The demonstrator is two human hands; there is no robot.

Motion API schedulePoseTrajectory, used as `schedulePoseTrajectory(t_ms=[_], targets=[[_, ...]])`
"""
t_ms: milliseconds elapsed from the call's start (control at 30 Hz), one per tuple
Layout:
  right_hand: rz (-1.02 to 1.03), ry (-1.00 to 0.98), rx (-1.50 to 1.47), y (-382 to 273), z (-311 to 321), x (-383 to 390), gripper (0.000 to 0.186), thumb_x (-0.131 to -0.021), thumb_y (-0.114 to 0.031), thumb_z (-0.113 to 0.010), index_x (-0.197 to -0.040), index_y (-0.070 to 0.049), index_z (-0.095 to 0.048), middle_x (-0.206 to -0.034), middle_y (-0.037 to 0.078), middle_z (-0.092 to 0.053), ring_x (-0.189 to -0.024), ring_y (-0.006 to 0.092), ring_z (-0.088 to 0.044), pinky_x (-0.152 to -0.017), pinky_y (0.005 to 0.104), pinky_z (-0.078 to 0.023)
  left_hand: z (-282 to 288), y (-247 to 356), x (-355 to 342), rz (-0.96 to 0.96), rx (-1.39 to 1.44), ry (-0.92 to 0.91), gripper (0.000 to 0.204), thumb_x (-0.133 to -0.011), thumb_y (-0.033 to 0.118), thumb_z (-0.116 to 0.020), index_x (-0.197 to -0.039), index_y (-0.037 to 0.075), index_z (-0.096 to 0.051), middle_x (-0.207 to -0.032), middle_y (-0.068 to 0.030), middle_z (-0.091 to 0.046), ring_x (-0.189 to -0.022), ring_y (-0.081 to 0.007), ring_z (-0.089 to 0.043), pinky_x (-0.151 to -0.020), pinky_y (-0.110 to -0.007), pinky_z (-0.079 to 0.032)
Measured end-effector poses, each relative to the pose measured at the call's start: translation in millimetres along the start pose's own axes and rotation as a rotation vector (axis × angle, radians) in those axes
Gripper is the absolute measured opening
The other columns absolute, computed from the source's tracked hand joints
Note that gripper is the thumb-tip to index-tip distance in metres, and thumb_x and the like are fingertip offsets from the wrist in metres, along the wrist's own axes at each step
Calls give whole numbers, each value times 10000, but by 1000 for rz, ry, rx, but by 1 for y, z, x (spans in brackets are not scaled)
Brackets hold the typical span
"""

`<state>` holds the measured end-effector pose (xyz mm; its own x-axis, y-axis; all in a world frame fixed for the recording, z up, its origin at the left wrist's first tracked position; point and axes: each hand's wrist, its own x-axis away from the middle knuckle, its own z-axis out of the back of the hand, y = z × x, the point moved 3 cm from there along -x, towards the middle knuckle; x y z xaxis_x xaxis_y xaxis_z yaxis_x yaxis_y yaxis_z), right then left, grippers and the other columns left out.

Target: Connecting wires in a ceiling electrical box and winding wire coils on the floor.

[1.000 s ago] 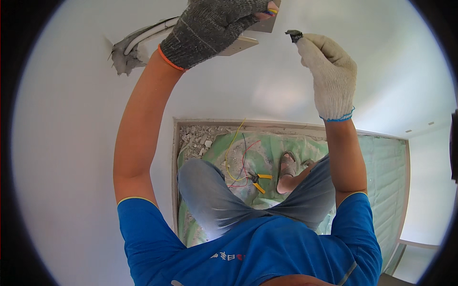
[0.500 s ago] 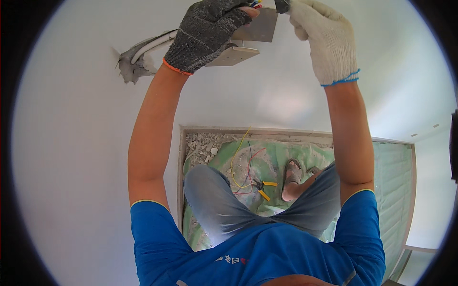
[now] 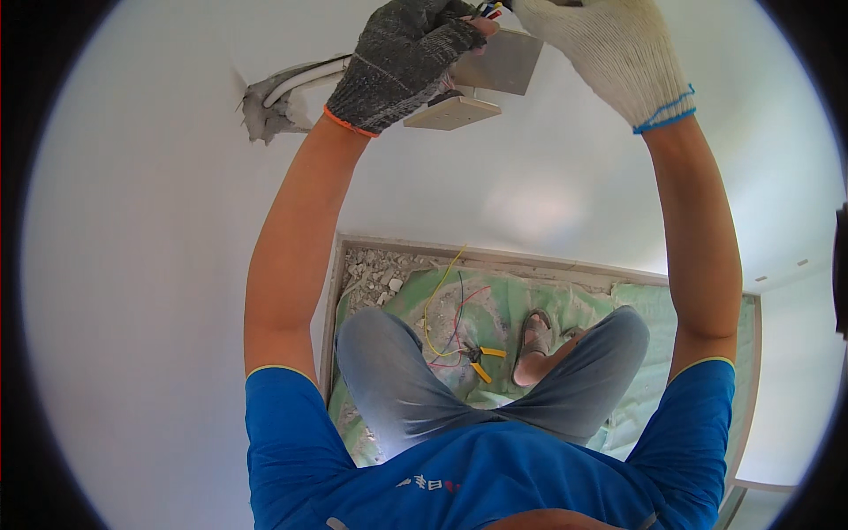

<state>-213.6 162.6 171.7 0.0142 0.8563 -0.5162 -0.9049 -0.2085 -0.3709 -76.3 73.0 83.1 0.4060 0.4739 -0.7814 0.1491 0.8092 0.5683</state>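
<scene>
while both arms reach up at the white wall, the left hand (image 3: 402,57) in a dark grey glove is closed around a beige switch plate (image 3: 452,112) with coloured wires (image 3: 488,11) at its fingertips. right hand (image 3: 609,49), white glove, curled by the wires; grip unclear. plate looks light, rigid plastic, likely best held by its edges; wires thin and bendy.

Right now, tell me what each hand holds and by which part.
The left hand grips the wires by their ends, above the switch plate. The right hand's grip is cut off by the picture's edge.
</scene>
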Motion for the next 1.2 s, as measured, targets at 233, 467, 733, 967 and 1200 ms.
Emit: schedulePoseTrajectory(t_ms=[233,467,733,967,1200], targets=[[-18,25,-88,25,-10,5,255,-802,-197,-644,-796,51,-700,-632,83,-647,-585,124,-577,-554,295,-484,3,-9,-1,42,186,24,369,-965,108,-623,-1321,36,-555,-1013,-33,-644,-897,-95,-589,-828,-261,-508],[-9,22,-160,28,-5,11,223,-810,-172,-645,-759,41,-687,-628,50,-620,-599,95,-538,-543,273,-449,3,-11,-5,91,108,24,314,-956,125,-644,-1256,39,-613,-1033,-50,-672,-913,-106,-611,-833,-272,-523],[-44,-19,-148,28,-3,13,228,-823,-165,-646,-739,44,-682,-610,39,-604,-573,85,-504,-523,268,-430,1,-24,-4,-17,296,41,290,-953,125,-642,-1231,42,-644,-1154,-81,-691,-976,-117,-639,-866,-277,-539],[210,20,-39,40,-14,23,280,-886,-295,-674,-938,-24,-720,-703,2,-595,-675,67,-527,-584,257,-442,-4,-35,-10,-710,-94,33,281,-944,125,-648,-1200,12,-657,-1145,-123,-701,-1009,-181,-671,-909,-317,-539],[221,-68,-53,35,-11,24,284,-915,-293,-639,-1022,-46,-729,-765,19,-645,-708,79,-545,-651,249,-464,-14,-20,-2,-203,-95,14,255,-962,103,-589,-1174,-18,-664,-1152,-147,-698,-1059,-207,-658,-978,-328,-494]])
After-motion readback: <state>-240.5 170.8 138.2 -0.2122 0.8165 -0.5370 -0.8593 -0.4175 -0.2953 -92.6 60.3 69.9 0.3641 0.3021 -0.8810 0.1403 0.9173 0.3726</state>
